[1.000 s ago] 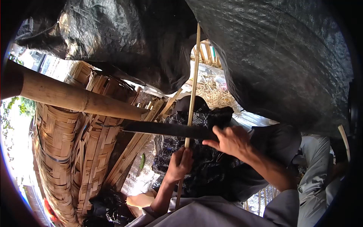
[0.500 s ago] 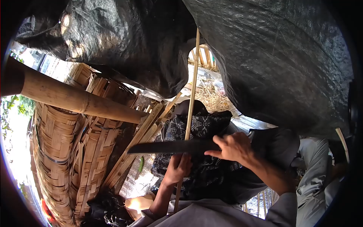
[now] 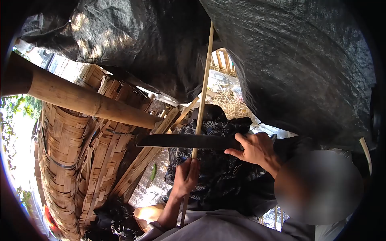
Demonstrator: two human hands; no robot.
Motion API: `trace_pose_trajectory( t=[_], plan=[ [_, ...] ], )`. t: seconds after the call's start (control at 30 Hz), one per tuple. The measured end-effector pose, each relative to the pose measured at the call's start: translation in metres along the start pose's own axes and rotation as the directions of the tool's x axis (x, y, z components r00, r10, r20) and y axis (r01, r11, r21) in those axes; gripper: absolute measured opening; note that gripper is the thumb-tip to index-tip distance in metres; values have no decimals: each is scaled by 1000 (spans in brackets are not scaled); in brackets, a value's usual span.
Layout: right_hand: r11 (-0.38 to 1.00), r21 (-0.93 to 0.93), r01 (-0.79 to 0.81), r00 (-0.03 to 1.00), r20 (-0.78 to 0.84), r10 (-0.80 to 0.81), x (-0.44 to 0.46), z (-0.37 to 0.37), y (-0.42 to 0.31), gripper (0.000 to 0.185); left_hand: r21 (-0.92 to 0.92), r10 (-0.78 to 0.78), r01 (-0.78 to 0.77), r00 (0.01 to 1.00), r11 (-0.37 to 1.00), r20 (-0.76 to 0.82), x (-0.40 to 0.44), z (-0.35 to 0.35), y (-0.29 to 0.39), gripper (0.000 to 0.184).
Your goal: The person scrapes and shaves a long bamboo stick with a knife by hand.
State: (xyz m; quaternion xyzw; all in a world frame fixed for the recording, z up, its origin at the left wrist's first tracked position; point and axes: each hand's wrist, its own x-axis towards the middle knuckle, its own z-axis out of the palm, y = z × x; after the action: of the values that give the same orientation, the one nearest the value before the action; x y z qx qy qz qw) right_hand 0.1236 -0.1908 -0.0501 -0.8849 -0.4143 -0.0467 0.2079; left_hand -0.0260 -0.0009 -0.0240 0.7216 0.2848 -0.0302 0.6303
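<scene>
A long, thin bamboo strip [image 3: 205, 76] stands nearly upright across the middle of the view, its lower end reaching my lap. My left hand [image 3: 186, 176] is closed around it, low down. In my right hand [image 3: 257, 149] is a machete [image 3: 183, 141], gripped at the handle, which the fingers mostly hide. Its broad dark blade lies level across the strip, a little above my left hand, with the tip pointing left. Black patterned cloth [image 3: 213, 127] covers the area behind the strip and both hands.
Woven bamboo baskets or panels [image 3: 60, 152] stand at the left under a thick bamboo pole [image 3: 92, 105]. Split bamboo slats [image 3: 140, 168] lean beside them. Dark tarpaulin [image 3: 293, 60] hangs overhead and right. Straw [image 3: 225, 100] lies beyond the cloth. A blurred patch covers the lower right.
The machete and my right hand have shifted slightly upward along the strip, still level across it. My left hand stays closed on the strip, slightly lower. The whole view has tilted a little.
</scene>
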Motion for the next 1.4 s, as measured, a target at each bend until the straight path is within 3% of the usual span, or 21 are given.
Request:
trace_pose_trajectory(
  t=[0.13, 0.2, 0.27, 0.33, 0.47, 0.53, 0.67, 0.73, 0.87, 0.93, 1.07, 1.1, 1.2, 1.23, 1.33, 1.37, 1.4],
  plan=[
    [995, -11, 95, 995, -10, -95, 2, -4, -13, 55, 121, 140, -139, 990, 983, -1, 3, -14, -7, 31],
    [993, -18, 120, 992, -31, -121, 6, -2, -19, 56, 92, 121, -120, 993, 989, -7, 0, -17, -11, 22],
    [981, 4, 193, 981, -19, -192, 13, -2, -27, 56, 453, 417, -406, 905, 794, 80, -4, -14, -18, 5],
    [975, 27, 219, 976, -14, -219, 18, 1, -37, 57, 449, 329, -340, 938, 826, 104, -5, -10, -27, 13],
    [967, 59, 248, 967, 36, -251, 19, 11, -49, 58, 281, 466, -444, 885, 851, -13, 1, 6, -34, 11],
    [969, 49, 243, 967, 65, -246, 19, 17, -49, 58, 93, 255, -255, 967, 962, 22, 2, 1, -35, 13],
    [972, 39, 230, 969, 84, -233, 21, 20, -44, 58, 217, 160, -168, 986, 962, 54, -2, -4, -34, 24],
    [979, 47, 200, 977, 72, -203, 22, 19, -41, 56, 51, 54, -54, 999, 997, -6, -4, -1, -23, 27],
    [988, 74, 136, 984, 102, -143, 28, 16, -37, 54, 40, 30, -30, 1000, 999, 2, -2, 1, -15, 30],
    [995, 51, 89, 994, 56, -92, 34, 20, -32, 53, -99, -84, 84, 996, 992, 3, 4, 0, -5, 31],
    [991, 42, 123, 992, 30, -125, 35, 25, -34, 56, -198, -122, 121, 993, 973, 8, 15, -5, -11, 32],
    [995, 39, 91, 990, 107, -94, 34, 22, -38, 53, -148, -63, 62, 998, 987, 0, 18, -5, -19, 32],
    [994, 38, 101, 981, 159, -106, 33, 25, -37, 53, -47, 25, -26, 1000, 999, -13, 19, -1, -30, 33],
    [998, 54, 32, 988, 150, -40, 36, 30, -33, 53, 10, 52, -52, 998, 999, -20, 19, -2, -31, 33],
    [987, 33, -158, 987, 37, 156, 47, 35, -25, 48, -123, -67, 67, 998, 990, 5, 15, -4, -25, 33],
    [990, 32, -137, 991, 16, 136, 47, 35, -25, 46, -128, -71, 71, 997, 989, 7, 13, -3, -28, 33],
    [995, 67, -71, 991, 117, 63, 38, 25, -29, 48, -91, -47, 48, 999, 995, 12, 17, -4, -28, 32]
  ],
)
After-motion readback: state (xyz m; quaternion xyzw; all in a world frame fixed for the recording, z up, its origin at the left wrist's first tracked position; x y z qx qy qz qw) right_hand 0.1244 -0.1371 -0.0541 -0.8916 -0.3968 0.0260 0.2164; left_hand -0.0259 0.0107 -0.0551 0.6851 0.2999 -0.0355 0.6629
